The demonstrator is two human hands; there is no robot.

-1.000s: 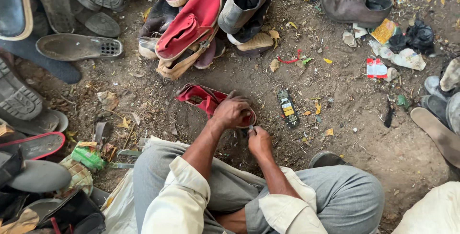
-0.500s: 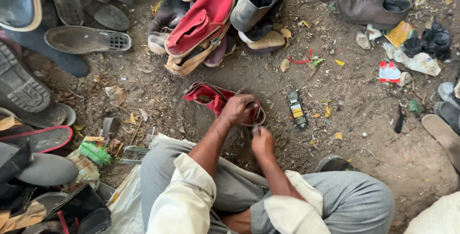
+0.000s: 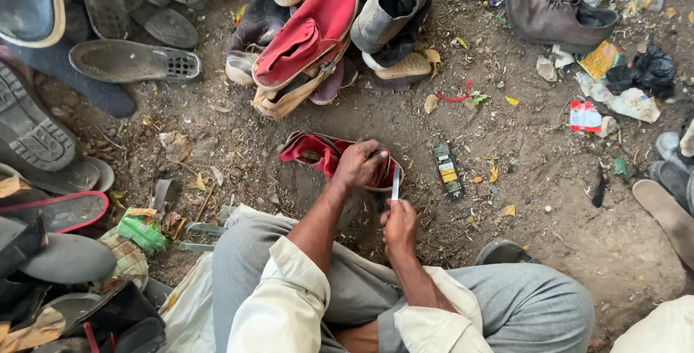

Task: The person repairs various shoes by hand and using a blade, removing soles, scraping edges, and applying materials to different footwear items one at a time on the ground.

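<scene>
My left hand (image 3: 359,166) is pressing the red shoe (image 3: 318,152) on the dirt, grip clenched over its right end. My right hand (image 3: 400,224) is pinching a thin blade (image 3: 395,181), long axis upright, just right of the shoe.

A sandal (image 3: 318,152) lies on the ground (image 3: 535,179), before a shoe pile (image 3: 318,35).

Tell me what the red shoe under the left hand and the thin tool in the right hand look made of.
Red shoe: probably cloth or soft synthetic, matte, its upper folding under the left hand. Thin tool in the right hand: likely metal, a pale, flat, straight strip; too small to confirm.
</scene>
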